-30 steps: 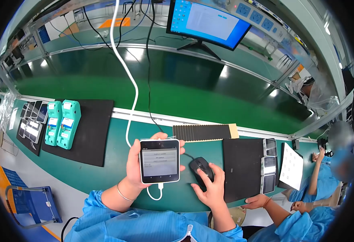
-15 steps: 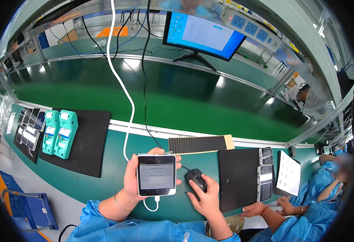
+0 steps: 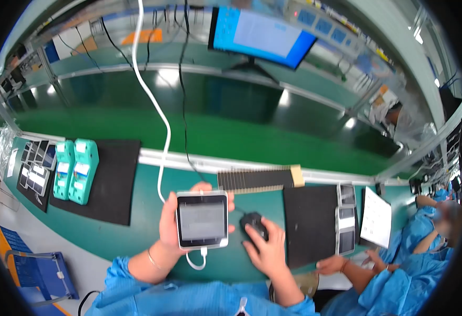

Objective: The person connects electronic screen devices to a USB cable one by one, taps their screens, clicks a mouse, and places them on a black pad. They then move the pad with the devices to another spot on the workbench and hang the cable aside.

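My left hand (image 3: 168, 224) is wrapped round a small white-framed handheld device (image 3: 202, 218), its lit screen facing me with blurred text. A white cable (image 3: 196, 266) is plugged into the device's lower edge. To the right, my right hand (image 3: 267, 250) rests on a black computer mouse (image 3: 254, 224), with fingers over its top and the thumb by its near left side. Behind both hands lies a long dark ribbed strip with a tan end (image 3: 296, 176).
Two teal devices (image 3: 83, 171) lie on a black mat at left, near several flat screen units (image 3: 35, 176). At right are a black mat (image 3: 310, 226), several small devices (image 3: 346, 218) and a paper sheet (image 3: 375, 218). A monitor (image 3: 265, 37) stands behind. A co-worker's hand (image 3: 331, 265) is nearby.
The view has shifted slightly and blurred. My right hand's fingers have moved further over the mouse. My left hand still holds the device, which appears slightly higher in view.
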### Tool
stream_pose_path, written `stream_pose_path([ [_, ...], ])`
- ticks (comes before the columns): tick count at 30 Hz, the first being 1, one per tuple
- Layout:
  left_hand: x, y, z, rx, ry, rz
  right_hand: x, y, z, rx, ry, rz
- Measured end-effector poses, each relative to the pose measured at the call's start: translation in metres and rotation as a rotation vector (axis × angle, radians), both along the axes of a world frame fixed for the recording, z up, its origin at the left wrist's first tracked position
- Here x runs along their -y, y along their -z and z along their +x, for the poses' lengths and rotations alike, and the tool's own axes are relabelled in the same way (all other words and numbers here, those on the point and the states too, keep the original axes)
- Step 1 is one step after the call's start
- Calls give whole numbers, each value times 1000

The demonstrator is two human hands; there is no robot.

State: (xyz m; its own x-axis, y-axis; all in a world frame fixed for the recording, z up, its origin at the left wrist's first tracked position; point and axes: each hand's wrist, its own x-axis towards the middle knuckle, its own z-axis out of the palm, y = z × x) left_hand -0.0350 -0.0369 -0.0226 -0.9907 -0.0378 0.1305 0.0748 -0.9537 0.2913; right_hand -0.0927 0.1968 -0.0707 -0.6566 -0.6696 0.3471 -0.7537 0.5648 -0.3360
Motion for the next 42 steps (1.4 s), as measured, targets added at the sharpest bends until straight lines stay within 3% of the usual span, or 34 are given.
stream_pose_path([
  [20, 1, 6, -2, -112, 35, 8, 10, -4, -2, -5, 37, -33],
  [42, 0, 1, 1, -66, 12, -75, 10, -1, 0, -24, 39, -35],
])
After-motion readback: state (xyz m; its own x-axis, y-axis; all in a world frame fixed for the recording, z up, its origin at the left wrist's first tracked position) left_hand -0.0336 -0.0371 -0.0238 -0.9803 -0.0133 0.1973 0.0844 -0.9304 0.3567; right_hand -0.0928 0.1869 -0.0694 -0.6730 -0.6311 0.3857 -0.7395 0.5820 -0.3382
